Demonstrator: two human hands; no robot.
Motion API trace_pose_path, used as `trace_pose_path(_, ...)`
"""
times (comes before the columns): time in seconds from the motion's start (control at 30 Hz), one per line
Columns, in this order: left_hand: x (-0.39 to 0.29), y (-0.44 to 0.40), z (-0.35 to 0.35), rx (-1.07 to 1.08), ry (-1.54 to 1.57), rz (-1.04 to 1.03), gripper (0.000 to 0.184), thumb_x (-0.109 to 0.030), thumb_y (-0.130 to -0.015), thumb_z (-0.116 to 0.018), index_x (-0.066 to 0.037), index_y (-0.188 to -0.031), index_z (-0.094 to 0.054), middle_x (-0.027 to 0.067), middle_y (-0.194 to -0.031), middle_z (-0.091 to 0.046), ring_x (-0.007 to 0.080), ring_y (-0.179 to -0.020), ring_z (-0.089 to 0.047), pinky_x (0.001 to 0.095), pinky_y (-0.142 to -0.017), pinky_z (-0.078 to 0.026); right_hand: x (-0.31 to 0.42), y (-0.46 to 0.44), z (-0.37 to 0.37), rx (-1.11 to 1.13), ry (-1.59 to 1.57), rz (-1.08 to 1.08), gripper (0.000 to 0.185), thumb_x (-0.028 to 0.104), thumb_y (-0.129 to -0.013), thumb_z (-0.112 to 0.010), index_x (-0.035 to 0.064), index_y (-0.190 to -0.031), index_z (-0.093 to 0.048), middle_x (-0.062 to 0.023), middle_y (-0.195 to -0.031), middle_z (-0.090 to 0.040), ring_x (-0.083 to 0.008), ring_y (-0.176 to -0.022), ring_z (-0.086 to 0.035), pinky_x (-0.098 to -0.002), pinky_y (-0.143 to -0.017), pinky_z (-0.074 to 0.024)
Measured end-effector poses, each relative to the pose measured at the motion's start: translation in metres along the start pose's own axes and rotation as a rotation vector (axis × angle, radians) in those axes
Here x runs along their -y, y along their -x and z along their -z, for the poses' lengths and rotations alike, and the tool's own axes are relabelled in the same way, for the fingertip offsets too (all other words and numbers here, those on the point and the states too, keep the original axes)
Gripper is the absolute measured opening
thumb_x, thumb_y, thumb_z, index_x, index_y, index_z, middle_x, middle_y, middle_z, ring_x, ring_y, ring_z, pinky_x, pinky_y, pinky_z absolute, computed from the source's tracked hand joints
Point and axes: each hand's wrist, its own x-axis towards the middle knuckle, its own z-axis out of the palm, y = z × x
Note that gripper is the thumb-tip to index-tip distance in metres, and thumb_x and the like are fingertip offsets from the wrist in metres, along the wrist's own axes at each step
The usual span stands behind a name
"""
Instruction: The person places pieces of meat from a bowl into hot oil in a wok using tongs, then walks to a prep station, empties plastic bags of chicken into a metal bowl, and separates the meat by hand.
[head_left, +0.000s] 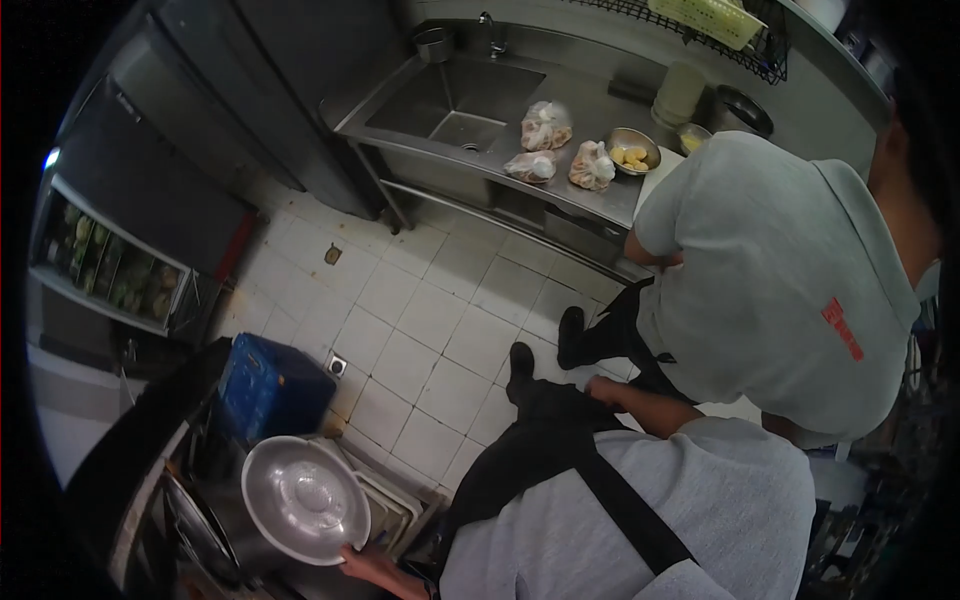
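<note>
At the lower left, my left hand (367,567) grips the rim of a wide, shallow metal basin (306,498). The basin is tilted so its inside faces me, and nothing lies in it. My fingers are partly hidden by the rim. Close to my dark trouser leg hangs my right hand (602,390), well away from the counter. Its fingers are too small and dark to make out, so I cannot tell if they are curled around anything.
A co-worker in a grey shirt (770,270) stands at the steel counter (585,95). On it are several knotted plastic bags (546,126), a bowl of yellow pieces (634,152) and a sink (450,105). A blue bin (275,388) stands on the tiled floor (410,350), near a lidded pot (200,525).
</note>
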Motion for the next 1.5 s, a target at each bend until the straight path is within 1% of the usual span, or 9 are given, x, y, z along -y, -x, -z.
trace_pose_path(0.23,-0.034,0.024,-0.325,0.859,0.154,0.290,0.059,-0.004,-0.081,-0.053,0.006,-0.138,-0.039,0.0227,-0.132,-0.047,0.0359,-0.113,-0.054,0.0523,-0.087,-0.054,0.101,-0.059,0.120,-0.288,-0.376,-0.079,0.025,0.023,-0.086,-0.060,0.0030,-0.093,-0.073,-0.0151,-0.081,-0.071,-0.0216,-0.081,-0.070,-0.0380,-0.073,-0.0547)
trace_pose_path(0.33,-0.027,0.037,-0.422,1.138,0.003,0.274,0.056,-0.003,-0.083,-0.055,0.003,-0.137,-0.040,0.0173,-0.126,-0.053,0.0266,-0.107,-0.058,0.0390,-0.085,-0.054,0.120,-0.064,0.146,-0.399,-0.236,0.185,0.028,0.026,-0.092,-0.058,0.0018,-0.092,-0.072,-0.0113,-0.079,-0.070,-0.0201,-0.081,-0.069,-0.0346,-0.070,-0.0551)
trace_pose_path(0.53,-0.018,0.099,-0.588,1.705,-0.320,0.138,0.042,-0.004,-0.082,-0.062,0.004,-0.123,-0.053,0.0108,-0.107,-0.063,0.0186,-0.095,-0.061,0.0307,-0.082,-0.050,0.220,0.011,0.243,-0.308,-1.465,0.283,0.050,0.041,-0.098,-0.055,0.0038,-0.132,-0.051,-0.0124,-0.108,-0.066,-0.0209,-0.086,-0.068,-0.0357,-0.074,-0.0564)
trace_pose_path(0.6,-0.018,0.124,-0.635,1.848,-0.352,0.103,0.042,-0.006,-0.083,-0.063,0.003,-0.122,-0.054,0.0101,-0.103,-0.064,0.0177,-0.089,-0.063,0.0304,-0.076,-0.052,0.225,0.021,0.256,-0.472,-1.571,0.314,0.065,0.049,-0.095,-0.058,0.0012,-0.137,-0.042,-0.0148,-0.117,-0.062,-0.0217,-0.095,-0.066,-0.0380,-0.083,-0.0556)
trace_pose_path(0.83,-0.046,0.224,-0.815,2.728,-0.472,0.057,0.038,-0.019,-0.094,-0.063,0.003,-0.125,-0.057,0.0080,-0.105,-0.066,0.0131,-0.091,-0.063,0.0289,-0.079,-0.050,0.224,0.015,0.261,-1.309,-1.515,-0.105,0.048,0.018,-0.080,-0.069,-0.0039,-0.121,-0.057,-0.0146,-0.110,-0.066,-0.0229,-0.099,-0.065,-0.0346,-0.086,-0.0520)
trace_pose_path(0.9,-0.036,0.264,-0.861,2.617,-0.322,-0.330,0.029,-0.015,-0.093,-0.061,-0.001,-0.118,-0.063,0.0091,-0.100,-0.067,0.0171,-0.084,-0.065,0.0315,-0.076,-0.051,0.232,0.015,0.248,-1.392,-1.587,-0.237,0.050,0.016,-0.079,-0.069,-0.0059,-0.121,-0.056,-0.0154,-0.110,-0.066,-0.0237,-0.099,-0.065,-0.0347,-0.085,-0.0523)
trace_pose_path(0.97,-0.036,0.310,-0.901,2.390,-0.054,-1.171,0.024,-0.009,-0.088,-0.061,-0.006,-0.111,-0.066,0.0123,-0.097,-0.067,0.0252,-0.083,-0.066,0.0410,-0.079,-0.051,0.266,0.018,0.259,-1.508,-1.605,-0.285,0.050,0.016,-0.078,-0.069,-0.0066,-0.121,-0.056,-0.0158,-0.109,-0.066,-0.0240,-0.099,-0.065,-0.0351,-0.085,-0.0525)
trace_pose_path(1.17,-0.009,0.416,-0.961,2.219,-0.055,-2.120,0.031,-0.004,-0.082,-0.057,-0.013,-0.110,-0.068,0.0140,-0.104,-0.062,0.0330,-0.097,-0.063,0.0570,-0.093,-0.042,0.318,0.012,0.271,-1.702,-1.745,-0.417,0.046,0.017,-0.079,-0.068,-0.0072,-0.117,-0.058,-0.0159,-0.102,-0.067,-0.0230,-0.083,-0.068,-0.0340,-0.067,-0.0555)
trace_pose_path(1.5,-0.011,0.422,-1.038,2.105,-0.357,-2.165,0.019,-0.012,-0.084,-0.055,-0.013,-0.097,-0.070,0.0139,-0.105,-0.066,0.0325,-0.103,-0.065,0.0609,-0.097,-0.040,0.276,0.020,0.313,-1.635,-1.714,-0.379,0.047,0.018,-0.085,-0.063,-0.0107,-0.121,-0.054,-0.0179,-0.104,-0.066,-0.0251,-0.089,-0.068,-0.0369,-0.074,-0.0567)
